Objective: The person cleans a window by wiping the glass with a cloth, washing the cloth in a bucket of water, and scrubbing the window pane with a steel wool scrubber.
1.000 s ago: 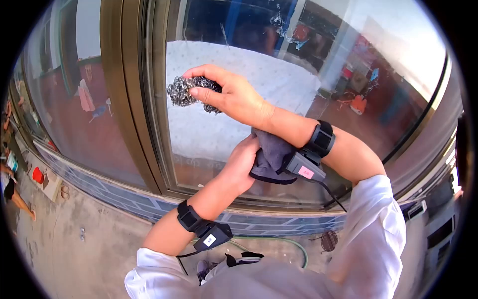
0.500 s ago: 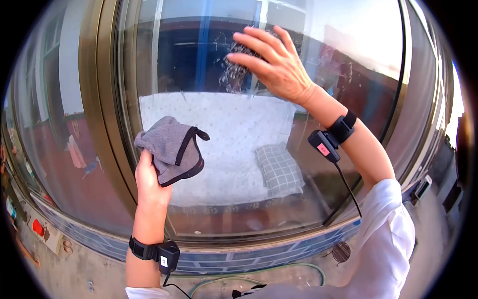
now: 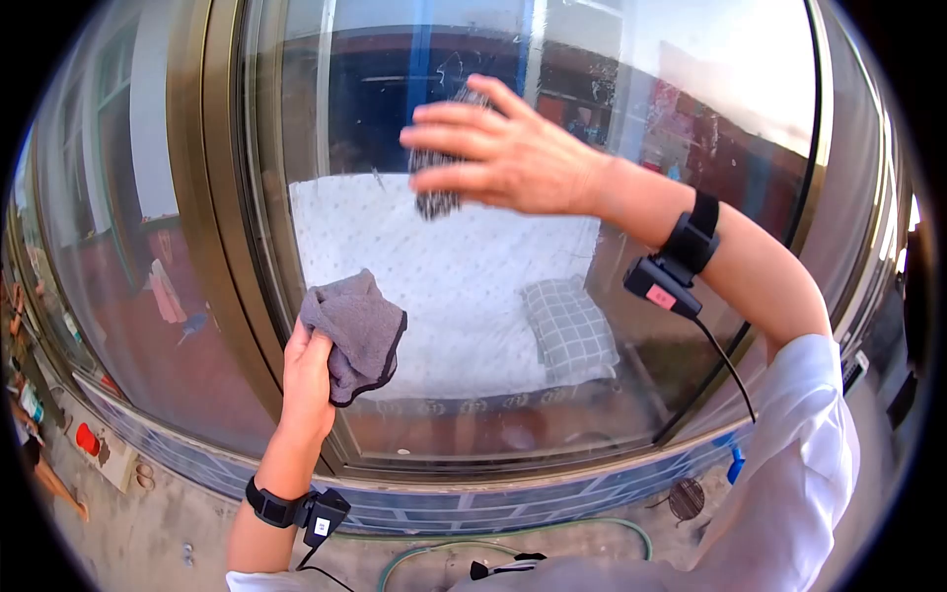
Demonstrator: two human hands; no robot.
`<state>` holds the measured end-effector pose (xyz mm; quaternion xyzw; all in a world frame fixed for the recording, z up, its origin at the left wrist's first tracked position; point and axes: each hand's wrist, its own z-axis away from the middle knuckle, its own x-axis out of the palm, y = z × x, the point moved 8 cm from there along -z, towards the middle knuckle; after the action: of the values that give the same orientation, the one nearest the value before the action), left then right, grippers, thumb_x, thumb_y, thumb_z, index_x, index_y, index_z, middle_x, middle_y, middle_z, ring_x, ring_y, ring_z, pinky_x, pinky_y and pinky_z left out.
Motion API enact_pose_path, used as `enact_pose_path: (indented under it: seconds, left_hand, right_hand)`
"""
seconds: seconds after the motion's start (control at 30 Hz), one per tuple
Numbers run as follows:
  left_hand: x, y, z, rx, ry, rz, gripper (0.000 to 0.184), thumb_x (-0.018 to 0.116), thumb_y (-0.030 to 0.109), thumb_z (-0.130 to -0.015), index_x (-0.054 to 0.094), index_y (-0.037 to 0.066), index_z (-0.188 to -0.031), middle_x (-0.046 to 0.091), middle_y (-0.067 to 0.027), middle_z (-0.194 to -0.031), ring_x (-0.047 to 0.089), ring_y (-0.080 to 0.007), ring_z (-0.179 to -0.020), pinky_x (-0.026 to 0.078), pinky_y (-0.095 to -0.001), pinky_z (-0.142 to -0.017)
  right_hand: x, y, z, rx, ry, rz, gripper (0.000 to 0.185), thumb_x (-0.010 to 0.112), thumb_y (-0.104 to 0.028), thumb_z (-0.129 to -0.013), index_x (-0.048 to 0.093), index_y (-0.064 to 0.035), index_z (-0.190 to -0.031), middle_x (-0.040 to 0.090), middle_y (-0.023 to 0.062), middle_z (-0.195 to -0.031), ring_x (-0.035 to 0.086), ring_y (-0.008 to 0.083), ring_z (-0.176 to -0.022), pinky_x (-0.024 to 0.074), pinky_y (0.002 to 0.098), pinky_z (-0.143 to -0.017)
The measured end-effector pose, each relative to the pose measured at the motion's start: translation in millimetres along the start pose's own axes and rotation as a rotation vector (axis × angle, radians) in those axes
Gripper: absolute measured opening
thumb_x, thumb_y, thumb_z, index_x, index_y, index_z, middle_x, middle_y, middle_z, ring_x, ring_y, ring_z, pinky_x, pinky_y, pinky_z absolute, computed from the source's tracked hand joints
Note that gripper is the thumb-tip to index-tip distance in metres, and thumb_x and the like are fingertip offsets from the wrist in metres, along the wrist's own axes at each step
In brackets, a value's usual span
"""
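Observation:
My left hand [image 3: 308, 380] is closed around a folded grey cloth [image 3: 360, 331] with black edging, held up in front of the lower left of the window. My right hand [image 3: 518, 166], slightly blurred, lies over a dark, speckled steel wool scrubber [image 3: 436, 205] against the window glass [image 3: 671, 326]. Its fingers are spread across the scrubber, which shows above and below them. Whitish smears mark the pane around and above this hand. Each wrist carries a black strap with a small cabled device.
A brown metal frame [image 3: 222, 247] borders the pane at left. Behind the glass are a white sheet and a checked pillow [image 3: 569, 331]. Below lie a blue tiled wall [image 3: 513, 508], a green hose [image 3: 646, 541] and a round drain cover [image 3: 687, 499]. Part of another person [image 3: 59, 483] shows far left.
My right hand has swept left and down across the glass with the scrubber, its fingers now pointing left. The cloth in my left hand sits a little lower and is turned.

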<state>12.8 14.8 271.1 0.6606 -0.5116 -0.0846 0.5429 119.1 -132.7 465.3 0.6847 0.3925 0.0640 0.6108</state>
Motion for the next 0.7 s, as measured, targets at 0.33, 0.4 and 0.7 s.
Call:
enact_pose_path:
  seconds: [0.33, 0.4, 0.7]
  left_hand:
    - [-54, -18, 53, -0.162, 0.023, -0.138, 0.032, 0.045, 0.012, -0.098, 0.051, 0.0, -0.127, 0.06, -0.0064, -0.119, 0.057, -0.0143, -0.107, 0.044, -0.0291, -0.094]
    - [-54, -20, 58, -0.181, 0.033, -0.162, 0.032, 0.045, 0.01, -0.097, 0.051, 0.001, -0.127, 0.06, -0.006, -0.119, 0.057, -0.014, -0.107, 0.044, -0.0289, -0.094]
    - [-51, -32, 82, -0.272, -0.002, -0.313, 0.03, 0.047, 0.009, -0.096, 0.053, 0.001, -0.124, 0.06, -0.0031, -0.113, 0.055, -0.0117, -0.103, 0.043, -0.0271, -0.091]
  right_hand:
    - [-46, 93, -10, 0.24, 0.196, 0.123, 0.043, 0.06, -0.024, -0.086, 0.05, -0.0224, -0.129, 0.044, 0.0079, -0.138, 0.036, 0.0274, -0.131, 0.0292, 0.0502, -0.105]
    - [-20, 28, -7, 0.049, 0.064, 0.027, 0.043, 0.066, -0.022, -0.084, 0.052, -0.0298, -0.124, 0.045, 0.0023, -0.139, 0.037, 0.0208, -0.133, 0.0222, 0.0493, -0.114]
    - [-55, 147, 58, 0.463, 0.219, 0.111, 0.049, 0.062, -0.014, -0.087, 0.048, -0.0315, -0.131, 0.041, 0.0032, -0.142, 0.036, 0.023, -0.134, 0.0232, 0.052, -0.112]
